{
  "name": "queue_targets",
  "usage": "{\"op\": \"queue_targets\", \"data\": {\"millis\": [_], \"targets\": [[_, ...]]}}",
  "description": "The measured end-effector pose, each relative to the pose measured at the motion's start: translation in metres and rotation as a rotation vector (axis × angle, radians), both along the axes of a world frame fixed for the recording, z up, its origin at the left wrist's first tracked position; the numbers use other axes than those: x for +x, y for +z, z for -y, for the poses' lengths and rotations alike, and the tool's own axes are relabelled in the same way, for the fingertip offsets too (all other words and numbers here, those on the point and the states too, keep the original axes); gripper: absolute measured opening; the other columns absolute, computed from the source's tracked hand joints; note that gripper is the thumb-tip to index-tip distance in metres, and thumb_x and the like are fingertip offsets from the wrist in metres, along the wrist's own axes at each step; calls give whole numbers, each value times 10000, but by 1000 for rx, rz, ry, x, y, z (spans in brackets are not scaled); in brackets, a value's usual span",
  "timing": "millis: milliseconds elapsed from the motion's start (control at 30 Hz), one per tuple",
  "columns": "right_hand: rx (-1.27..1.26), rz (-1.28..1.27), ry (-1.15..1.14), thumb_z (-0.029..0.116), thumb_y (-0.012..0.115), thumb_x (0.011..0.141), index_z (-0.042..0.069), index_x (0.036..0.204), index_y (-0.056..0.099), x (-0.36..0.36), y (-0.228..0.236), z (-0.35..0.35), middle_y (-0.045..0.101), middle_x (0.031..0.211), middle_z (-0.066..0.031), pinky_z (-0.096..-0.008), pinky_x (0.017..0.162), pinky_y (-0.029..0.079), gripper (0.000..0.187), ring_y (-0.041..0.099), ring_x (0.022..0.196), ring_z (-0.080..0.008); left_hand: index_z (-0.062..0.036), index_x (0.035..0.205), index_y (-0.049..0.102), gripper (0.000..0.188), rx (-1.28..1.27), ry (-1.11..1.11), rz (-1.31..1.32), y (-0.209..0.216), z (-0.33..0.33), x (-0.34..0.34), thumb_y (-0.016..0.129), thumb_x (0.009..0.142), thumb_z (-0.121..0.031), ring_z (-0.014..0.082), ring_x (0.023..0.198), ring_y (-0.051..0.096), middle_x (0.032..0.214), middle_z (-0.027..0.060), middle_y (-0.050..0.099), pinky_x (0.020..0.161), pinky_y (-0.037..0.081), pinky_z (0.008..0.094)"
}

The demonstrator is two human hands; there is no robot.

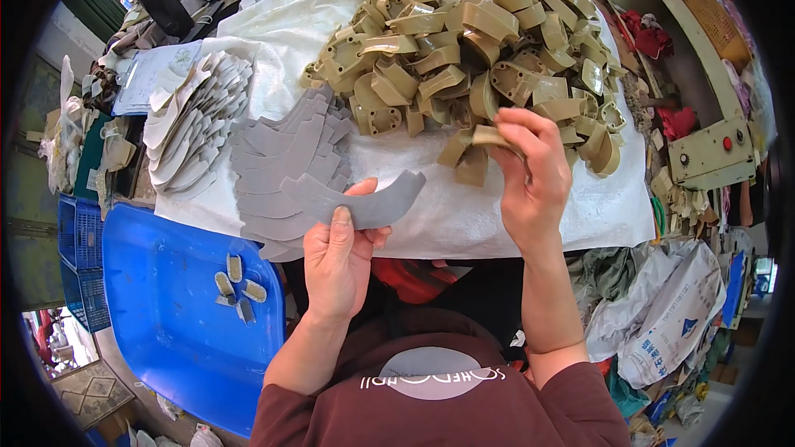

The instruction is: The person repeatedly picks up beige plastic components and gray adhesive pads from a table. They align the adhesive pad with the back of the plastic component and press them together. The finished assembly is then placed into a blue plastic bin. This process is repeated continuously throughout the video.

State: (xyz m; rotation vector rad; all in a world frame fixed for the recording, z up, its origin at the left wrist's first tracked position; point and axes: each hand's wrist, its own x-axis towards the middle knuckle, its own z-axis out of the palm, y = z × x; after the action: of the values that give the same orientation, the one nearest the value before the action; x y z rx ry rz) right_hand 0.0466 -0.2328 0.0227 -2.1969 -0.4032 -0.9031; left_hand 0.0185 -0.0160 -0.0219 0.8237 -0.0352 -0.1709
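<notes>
Gray strip (389, 204): curved, near the cloth's front edge, overlapping the gray stack (273, 157) in view
Left hand (339, 257): pinching the strip
Right hand (537, 178): gripping a tan piece (489, 136) beside the tan pile (464, 41)
White cloth (596, 209): working room between pile and front edge
Blue tub (166, 314): lower left

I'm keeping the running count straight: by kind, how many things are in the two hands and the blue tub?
Grey curved strip, in left hand: 1
Tan piece, in right hand: 1
Small pieces, in blue tub: 5
Total: 7
</notes>
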Motion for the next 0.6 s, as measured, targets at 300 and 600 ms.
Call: {"op": "queue_targets", "data": {"millis": [300,600], "targets": [[262,-102,348,-81,659,767,69,1141,513,-53,-2,-35,643,1082,-181,-346,703,526,429,614,872,-289,94,1231,498,371,6,-74,-9,4,24,-15,398,1014,-190,199,1104,542,1268,182,533,970,415,360],[219,99,315,-122,608,749,71,1097,533,-54,-27,-38,595,1070,-153,-377,721,524,405,580,884,-303,104,1291,436,416,9,-233,42,22,32,-23,376,1016,-203,264,1203,506,1334,232,472,1011,424,375]]}}
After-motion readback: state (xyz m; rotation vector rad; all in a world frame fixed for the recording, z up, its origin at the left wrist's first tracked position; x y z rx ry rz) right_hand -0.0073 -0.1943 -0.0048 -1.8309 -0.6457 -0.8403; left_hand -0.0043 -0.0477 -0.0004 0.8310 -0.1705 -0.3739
